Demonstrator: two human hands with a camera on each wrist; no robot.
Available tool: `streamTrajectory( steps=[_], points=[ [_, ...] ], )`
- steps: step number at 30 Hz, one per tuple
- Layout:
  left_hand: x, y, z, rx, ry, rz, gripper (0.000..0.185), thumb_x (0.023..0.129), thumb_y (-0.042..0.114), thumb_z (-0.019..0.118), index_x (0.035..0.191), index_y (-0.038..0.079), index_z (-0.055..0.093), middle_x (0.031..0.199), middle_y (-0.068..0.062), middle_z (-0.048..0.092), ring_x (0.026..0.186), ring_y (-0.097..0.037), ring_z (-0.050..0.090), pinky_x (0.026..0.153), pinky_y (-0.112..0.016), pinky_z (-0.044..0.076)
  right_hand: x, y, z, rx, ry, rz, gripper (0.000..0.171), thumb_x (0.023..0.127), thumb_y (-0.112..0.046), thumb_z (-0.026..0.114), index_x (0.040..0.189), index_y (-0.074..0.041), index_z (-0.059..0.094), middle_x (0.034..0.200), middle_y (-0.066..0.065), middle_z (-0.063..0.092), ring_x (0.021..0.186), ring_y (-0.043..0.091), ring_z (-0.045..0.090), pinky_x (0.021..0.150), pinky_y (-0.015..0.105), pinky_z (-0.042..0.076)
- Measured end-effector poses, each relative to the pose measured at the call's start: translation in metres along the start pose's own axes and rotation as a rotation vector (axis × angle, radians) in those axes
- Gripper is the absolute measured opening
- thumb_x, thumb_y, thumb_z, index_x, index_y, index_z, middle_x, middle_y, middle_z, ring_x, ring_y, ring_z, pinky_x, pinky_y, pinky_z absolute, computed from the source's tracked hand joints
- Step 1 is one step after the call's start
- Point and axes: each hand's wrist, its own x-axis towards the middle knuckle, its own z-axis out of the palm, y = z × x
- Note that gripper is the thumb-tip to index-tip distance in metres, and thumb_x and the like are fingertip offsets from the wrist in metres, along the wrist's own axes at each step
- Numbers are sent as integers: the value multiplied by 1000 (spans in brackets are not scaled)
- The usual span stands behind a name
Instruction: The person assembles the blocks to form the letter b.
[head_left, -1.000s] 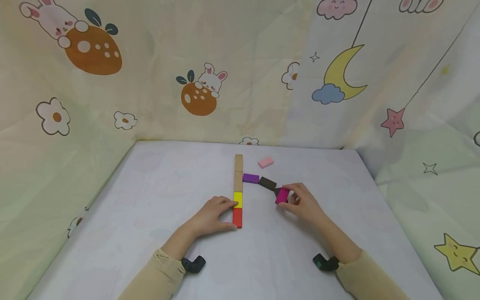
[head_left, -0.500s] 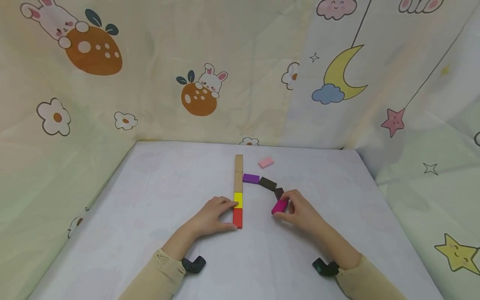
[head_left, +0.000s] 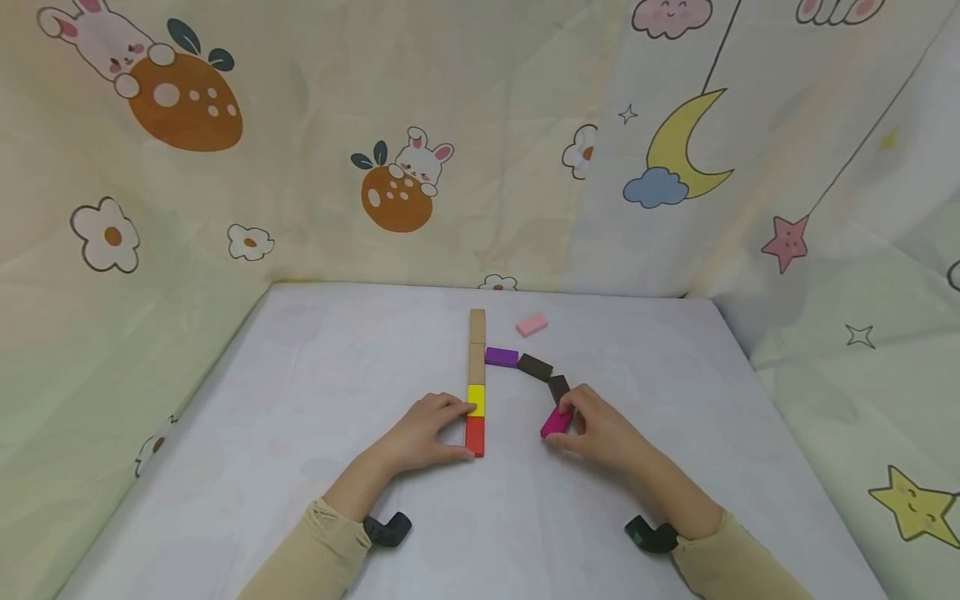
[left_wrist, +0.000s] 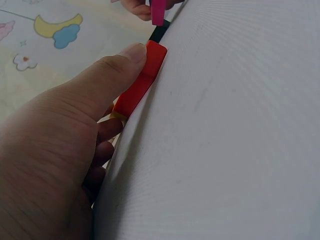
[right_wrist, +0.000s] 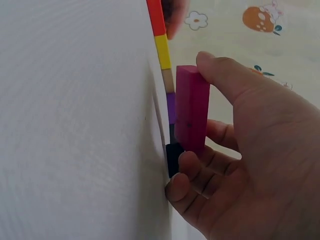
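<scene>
A magenta block (head_left: 556, 422) is pinched lengthwise between the thumb and fingers of my right hand (head_left: 603, 429). In the right wrist view the magenta block (right_wrist: 192, 107) stands out from the table beside a dark block (right_wrist: 175, 159). My left hand (head_left: 423, 433) rests at the near end of a straight row, its thumb at the red block (head_left: 475, 437) and its index fingertip on the yellow block (head_left: 476, 400). Two wooden blocks (head_left: 477, 362) continue that row away from me. The left wrist view shows the thumb lying against the red block (left_wrist: 142, 80).
A purple block (head_left: 502, 357) branches right from the row, followed by a dark block (head_left: 536, 367) and another dark block (head_left: 558, 388) in a curve. A pink block (head_left: 532, 325) lies alone farther back. Printed cloth walls (head_left: 300, 167) stand behind the white table (head_left: 225, 417).
My right hand has brought the magenta block toward me and slightly left, turning it, so the last dark block shows more. My left hand and the straight row have stayed put.
</scene>
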Motion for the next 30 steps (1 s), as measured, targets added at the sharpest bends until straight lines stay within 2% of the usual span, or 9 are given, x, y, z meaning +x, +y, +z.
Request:
streamTrajectory(
  steps=[7, 12, 19, 30],
  points=[
    [0, 0, -1, -3, 2, 1, 74, 79, 61, 73, 144, 34, 49, 135, 6, 53, 129, -17, 44, 108, -41, 44, 0, 0, 6, -124, 2, 16, 47, 75, -57, 80, 99, -27, 52, 102, -9, 48, 79, 9, 49, 64, 21, 42],
    [0, 0, -1, -6, 2, 3, 74, 80, 61, 73, 144, 34, 49, 135, 7, 53, 129, -16, 43, 108, -41, 44, 0, -1, 9, -186, 3, 22, 50, 73, -59, 80, 100, -27, 52, 103, -8, 47, 76, 8, 49, 64, 21, 42],
    [-1, 1, -2, -8, 7, 11, 73, 80, 59, 73, 144, 33, 50, 135, 6, 53, 129, -17, 43, 109, -41, 43, 0, -7, 9, -198, 6, 13, 50, 73, -55, 82, 101, -24, 54, 101, -6, 47, 75, 10, 49, 65, 23, 42],
    [0, 3, -2, -9, -2, -14, 75, 79, 61, 74, 144, 35, 49, 136, 6, 52, 129, -16, 43, 108, -41, 45, -1, -3, 8, -177, -7, 10, 49, 73, -53, 83, 103, -25, 55, 101, -8, 47, 81, 8, 50, 73, 24, 47]
  ],
)
